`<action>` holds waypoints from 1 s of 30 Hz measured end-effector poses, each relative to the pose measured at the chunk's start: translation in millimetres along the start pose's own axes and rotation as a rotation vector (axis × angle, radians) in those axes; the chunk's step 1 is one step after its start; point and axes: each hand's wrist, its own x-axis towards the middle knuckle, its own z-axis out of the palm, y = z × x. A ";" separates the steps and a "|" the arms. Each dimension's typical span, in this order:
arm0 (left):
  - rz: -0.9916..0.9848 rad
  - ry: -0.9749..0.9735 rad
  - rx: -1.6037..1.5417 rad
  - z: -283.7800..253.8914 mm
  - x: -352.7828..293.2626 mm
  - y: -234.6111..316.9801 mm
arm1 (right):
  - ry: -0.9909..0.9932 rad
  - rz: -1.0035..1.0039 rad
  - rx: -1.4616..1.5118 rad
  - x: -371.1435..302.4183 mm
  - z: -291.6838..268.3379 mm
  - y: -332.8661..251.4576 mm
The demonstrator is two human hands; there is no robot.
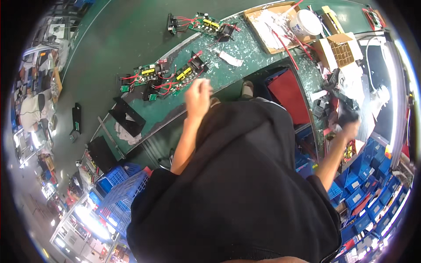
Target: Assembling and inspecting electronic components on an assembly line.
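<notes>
At three o'clock, the right hand (350, 130) meets a dark object (348, 113), too blurred to tell whether it is gripped; the step looks like a reach there, calling for a sure hold. Toward eleven, the left hand (198, 96) is loosely curled, nothing visible in it, near a wired circuit board (186, 75). At one, a cardboard tray (276, 50) contains white scraps (268, 24); at two sits a gridded carton (323, 52).
</notes>
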 end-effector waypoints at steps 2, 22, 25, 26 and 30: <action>-0.048 0.113 0.065 -22.1 2.4 -24.0 | 0.060 -0.016 -0.583 28.3 -44.6 99.3; -0.061 0.186 0.234 -44.3 -4.6 -15.6 | -1.066 -0.628 0.305 -156.0 224.6 -370.7; -0.151 0.230 0.161 -73.1 -22.2 -34.6 | -1.070 -0.674 0.086 -175.1 252.1 -379.5; -0.148 0.220 0.146 -81.9 -24.7 -45.2 | -1.054 -0.665 0.096 -178.5 259.4 -373.1; -0.271 0.243 0.150 -111.8 -31.3 -61.0 | -1.041 -0.683 0.143 -177.7 256.0 -361.9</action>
